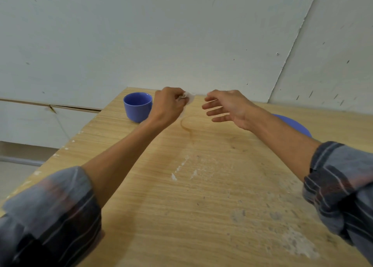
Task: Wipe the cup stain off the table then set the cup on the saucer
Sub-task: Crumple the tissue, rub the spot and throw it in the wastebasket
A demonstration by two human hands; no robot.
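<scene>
A blue cup [137, 106] stands upright near the far left corner of the wooden table [201, 196]. Just right of it my left hand [168, 105] is closed around a small crumpled white tissue [189, 97], held above the table. A brown ring-shaped cup stain [186, 125] lies on the wood below and between my hands. My right hand [226, 107] hovers to the stain's right with fingers spread and nothing in it. The blue saucer [296, 126] lies behind my right forearm, mostly hidden.
A pale wall rises directly behind the table's far edge. The table's left edge runs diagonally, with floor beyond it. White scuffs and worn patches mark the near and right parts of the wood.
</scene>
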